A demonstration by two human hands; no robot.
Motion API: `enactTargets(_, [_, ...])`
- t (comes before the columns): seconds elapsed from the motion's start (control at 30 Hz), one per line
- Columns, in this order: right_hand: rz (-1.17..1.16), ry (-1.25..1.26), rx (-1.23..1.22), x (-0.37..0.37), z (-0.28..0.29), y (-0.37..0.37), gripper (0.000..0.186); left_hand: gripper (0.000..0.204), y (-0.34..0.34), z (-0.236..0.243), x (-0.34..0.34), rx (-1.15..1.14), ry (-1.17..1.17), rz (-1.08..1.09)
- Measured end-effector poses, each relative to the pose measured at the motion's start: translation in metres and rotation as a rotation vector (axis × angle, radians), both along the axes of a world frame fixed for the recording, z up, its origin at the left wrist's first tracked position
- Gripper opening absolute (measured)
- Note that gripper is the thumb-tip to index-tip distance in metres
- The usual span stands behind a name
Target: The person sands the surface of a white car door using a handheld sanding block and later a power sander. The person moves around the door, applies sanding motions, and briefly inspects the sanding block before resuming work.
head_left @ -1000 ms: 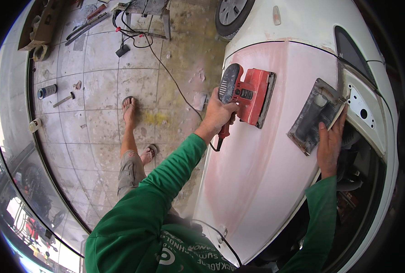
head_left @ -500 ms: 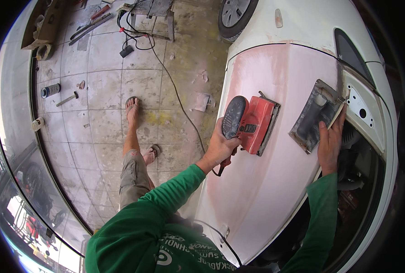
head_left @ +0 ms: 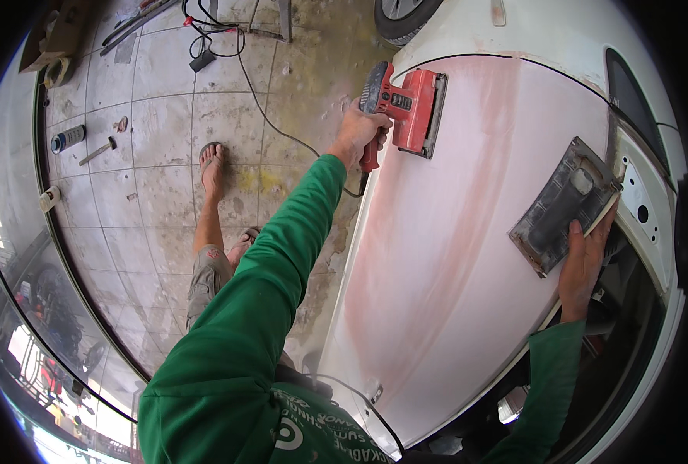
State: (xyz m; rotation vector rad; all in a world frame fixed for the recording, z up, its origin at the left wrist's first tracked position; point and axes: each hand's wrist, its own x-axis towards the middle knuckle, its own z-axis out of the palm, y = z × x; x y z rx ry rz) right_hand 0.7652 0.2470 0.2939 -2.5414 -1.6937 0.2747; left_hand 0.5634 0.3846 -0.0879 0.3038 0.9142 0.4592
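My left hand (head_left: 357,133) is wrapped round the handle of a red electric sander (head_left: 412,112) with a dark dust canister. The sander is over the far left part of a white car door (head_left: 429,255), which shows pinkish filler streaks. Whether its pad touches the door I cannot tell. At the window edge, my right hand (head_left: 583,267) holds the side of a worn dark rectangular pad (head_left: 564,205), thumb on top and fingers beyond its edge. The pad lies flat against the upper door, below the mirror mount plate (head_left: 644,201).
A black power cord (head_left: 282,133) runs from the sander across the tiled floor to a tangle of cables. A hammer (head_left: 98,151), a can (head_left: 68,139) and a white container (head_left: 49,199) are at the left. The car wheel (head_left: 402,17) stands at the far end.
My left hand has moved the sander away from me and slightly left, toward the door's far left edge. The right hand still holds the pad in place; the view has shifted.
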Motion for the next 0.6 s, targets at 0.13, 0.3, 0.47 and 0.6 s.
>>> enactTargets(0.13, [0.025, -0.081, -0.043, 0.004, 0.006, -0.006, 0.058, 0.057, -0.038, 0.022, -0.013, 0.012, -0.055, -0.021])
enactTargets(0.3, [0.015, -0.064, -0.038, 0.006, 0.006, -0.006, 0.058, 0.059, -0.148, 0.087, -0.071, -0.037, -0.070, -0.040])
enactTargets(0.47, [0.008, -0.102, -0.052, 0.008, 0.006, -0.008, 0.060, 0.066, -0.232, 0.122, -0.114, -0.003, -0.033, -0.089])
enactTargets(0.6, [-0.030, -0.085, -0.033, 0.003, 0.003, -0.009, 0.060, 0.063, -0.198, 0.095, -0.102, 0.033, -0.032, -0.123])
